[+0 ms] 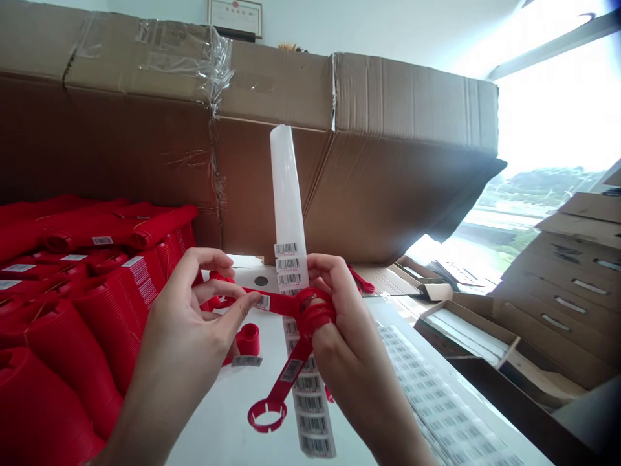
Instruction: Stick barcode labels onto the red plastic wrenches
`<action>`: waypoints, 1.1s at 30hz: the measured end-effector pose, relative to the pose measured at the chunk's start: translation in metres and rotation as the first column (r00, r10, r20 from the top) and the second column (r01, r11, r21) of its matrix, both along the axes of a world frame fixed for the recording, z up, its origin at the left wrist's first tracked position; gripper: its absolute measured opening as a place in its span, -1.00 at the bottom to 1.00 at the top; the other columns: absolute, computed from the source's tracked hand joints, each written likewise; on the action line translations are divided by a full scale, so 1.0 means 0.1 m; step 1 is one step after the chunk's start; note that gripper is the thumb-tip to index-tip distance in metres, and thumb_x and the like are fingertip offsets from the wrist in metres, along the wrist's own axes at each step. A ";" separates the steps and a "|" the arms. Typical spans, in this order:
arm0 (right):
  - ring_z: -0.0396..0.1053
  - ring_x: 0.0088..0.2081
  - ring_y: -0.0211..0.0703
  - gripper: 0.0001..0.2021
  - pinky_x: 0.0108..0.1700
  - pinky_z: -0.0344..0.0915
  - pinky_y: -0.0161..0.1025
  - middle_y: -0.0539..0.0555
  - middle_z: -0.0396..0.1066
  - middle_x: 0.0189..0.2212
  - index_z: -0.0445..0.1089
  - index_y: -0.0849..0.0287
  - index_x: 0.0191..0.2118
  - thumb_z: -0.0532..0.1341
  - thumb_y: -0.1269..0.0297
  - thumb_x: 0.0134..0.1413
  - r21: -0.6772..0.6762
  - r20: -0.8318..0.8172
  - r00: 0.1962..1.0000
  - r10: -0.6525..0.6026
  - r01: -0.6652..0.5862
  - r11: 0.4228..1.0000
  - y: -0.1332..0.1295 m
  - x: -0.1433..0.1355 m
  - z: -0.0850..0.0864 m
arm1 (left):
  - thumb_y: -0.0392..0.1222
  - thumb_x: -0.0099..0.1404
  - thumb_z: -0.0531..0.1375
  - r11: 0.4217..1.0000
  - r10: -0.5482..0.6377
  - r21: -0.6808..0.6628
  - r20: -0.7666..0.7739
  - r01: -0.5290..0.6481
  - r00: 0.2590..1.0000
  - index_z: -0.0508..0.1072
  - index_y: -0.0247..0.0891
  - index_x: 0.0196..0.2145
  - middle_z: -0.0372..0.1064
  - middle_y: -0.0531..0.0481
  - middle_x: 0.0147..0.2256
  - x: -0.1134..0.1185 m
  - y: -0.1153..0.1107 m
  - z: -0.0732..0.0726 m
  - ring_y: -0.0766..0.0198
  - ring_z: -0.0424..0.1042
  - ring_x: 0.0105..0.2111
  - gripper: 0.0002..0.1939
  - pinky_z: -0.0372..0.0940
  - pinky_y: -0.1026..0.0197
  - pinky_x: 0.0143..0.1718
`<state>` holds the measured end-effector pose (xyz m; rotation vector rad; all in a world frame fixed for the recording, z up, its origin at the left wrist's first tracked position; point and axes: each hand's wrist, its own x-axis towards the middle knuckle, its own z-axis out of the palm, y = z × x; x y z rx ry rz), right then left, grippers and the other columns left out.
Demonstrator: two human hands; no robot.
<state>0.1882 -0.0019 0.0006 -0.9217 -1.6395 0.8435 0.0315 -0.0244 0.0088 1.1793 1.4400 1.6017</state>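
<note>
In the head view, the small white barcode label (263,302) could crease or skew if the left thumb slips along the flat red plastic strap (284,304), near centre. The left hand (204,317) angles inward, pinching the strap; the right hand (345,323), curled, grips its far-right end.

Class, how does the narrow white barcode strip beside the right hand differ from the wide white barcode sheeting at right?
The narrow white barcode strip shows one column of labels; the wide white barcode sheeting shows several. The strip's far end is bare; the visible sheeting is mostly covered. The strip rises beside the right hand; the sheeting lies on the white table. Both carry dark printed barcodes.
</note>
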 end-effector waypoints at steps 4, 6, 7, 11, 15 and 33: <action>0.46 -0.19 -0.19 -0.57 -0.25 0.39 -0.26 -0.07 0.47 -0.17 0.28 -0.05 -0.05 0.00 0.61 0.09 0.005 0.005 1.000 -0.022 0.022 1.000 0.05 -0.01 -0.02 | -0.06 0.16 0.40 0.997 0.079 -0.006 -0.148 -0.081 0.986 0.33 -0.04 -0.12 0.43 0.06 -0.17 0.00 0.13 -0.08 0.35 0.43 -0.58 -0.60 0.38 0.29 -0.68; 0.44 -0.18 -0.16 -0.60 -0.26 0.37 -0.25 -0.06 0.47 -0.19 0.28 -0.04 -0.05 0.00 0.59 0.11 -0.016 0.022 0.999 -0.035 0.035 0.999 0.09 -0.02 -0.04 | -0.06 0.14 0.41 0.991 0.135 0.037 -0.228 -0.129 0.964 0.35 -0.06 -0.15 0.34 0.04 -0.04 -0.04 0.21 -0.13 0.30 0.52 -0.43 -0.61 0.43 0.29 -0.61; 0.43 -0.20 -0.16 -0.61 -0.30 0.35 -0.26 -0.05 0.47 -0.18 0.28 -0.03 -0.04 0.01 0.58 0.13 -0.025 0.028 0.999 -0.038 0.039 0.999 0.11 -0.02 -0.04 | -0.04 0.14 0.42 0.986 0.163 0.074 -0.276 -0.149 0.947 0.35 -0.07 -0.15 0.28 0.03 0.00 -0.07 0.25 -0.16 0.28 0.55 -0.37 -0.60 0.45 0.29 -0.57; 0.35 -0.40 -0.24 -0.66 -0.45 0.29 -0.30 -0.02 0.47 -0.19 0.28 0.01 -0.04 0.02 0.54 0.15 -0.035 -0.006 0.999 -0.037 0.037 0.999 0.15 -0.04 -0.02 | 0.20 0.12 0.40 0.947 0.322 0.185 -0.518 -0.263 0.793 0.35 -0.10 -0.07 0.13 -0.03 0.07 -0.20 0.36 -0.26 0.29 0.52 -0.39 -0.45 0.46 0.18 -0.53; 0.36 -0.42 -0.23 -0.74 -0.50 0.29 -0.32 0.02 0.47 -0.23 0.29 0.05 -0.06 0.06 0.48 0.17 -0.025 -0.070 0.991 -0.110 0.109 0.994 0.14 -0.06 0.05 | 0.43 0.29 0.10 0.954 0.287 0.125 -0.652 -0.273 0.701 0.31 -0.17 -0.03 0.14 -0.13 0.09 -0.17 0.38 -0.28 0.08 0.51 -0.28 -0.38 0.40 0.06 -0.48; 0.39 -0.40 -0.22 -0.73 -0.50 0.36 -0.33 0.03 0.46 -0.21 0.30 0.02 -0.07 0.09 0.47 0.14 0.012 -0.126 0.988 -0.088 0.090 0.996 0.10 -0.05 0.06 | 0.29 0.33 0.18 0.986 0.097 0.154 -0.248 -0.060 0.964 0.14 -0.11 0.03 0.21 -0.05 -0.07 0.07 0.19 -0.22 0.15 0.34 -0.18 -0.46 0.32 0.12 -0.24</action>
